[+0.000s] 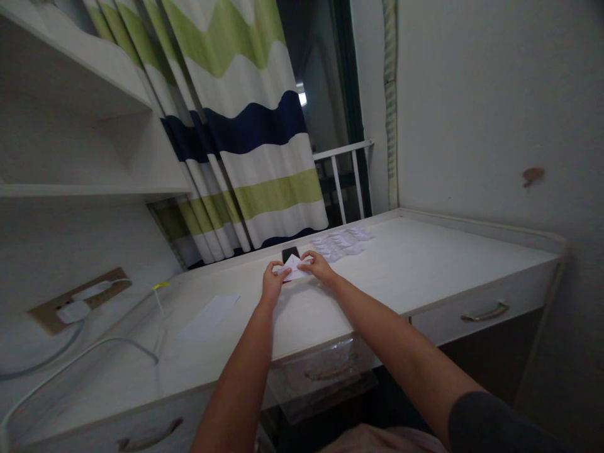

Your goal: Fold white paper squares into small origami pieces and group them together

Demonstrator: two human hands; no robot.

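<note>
Between both hands is a small white sheet of paper (293,267), folded to a point at its top. My left hand (274,280) pinches its left side, thumb in front. On the right side, my right hand (318,267) grips the paper between thumb and fingers. A dark flat object (290,253), perhaps a phone, lies just behind the paper and is partly hidden by it. Several folded white paper pieces (340,244) are laid out in rows beyond my right hand.
Loose white paper (210,316) lies to the left on the white desk (438,270). Plugs (75,308) and cables sit at the wall socket on the left. A striped curtain (264,170) hangs behind. Drawer handles (486,313) stick out along the desk front.
</note>
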